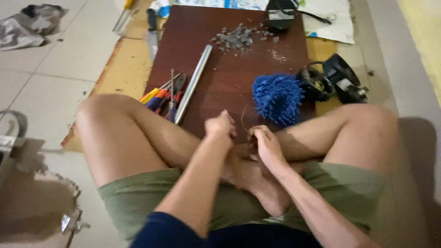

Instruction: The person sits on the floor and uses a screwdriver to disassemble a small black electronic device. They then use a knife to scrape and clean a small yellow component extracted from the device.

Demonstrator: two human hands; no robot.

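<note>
Thin brownish wire [244, 123] pinched at frame centre between right hand [268, 143], fingers curled closed on it, and left hand [220, 126], loosely fisted, grip on the wire too blurred to tell. Worked low over crossed legs, probably for steadiness. Just beyond, upper right of centre, blue bristly brush head [277, 98] on dark wooden board [229, 78]. Left of centre, pliers and screwdrivers [163, 97] beside metal tube [194, 82], likely kept within reach. Grey debris pile [236, 37] at top; black motor parts [333, 82] at right.
</note>
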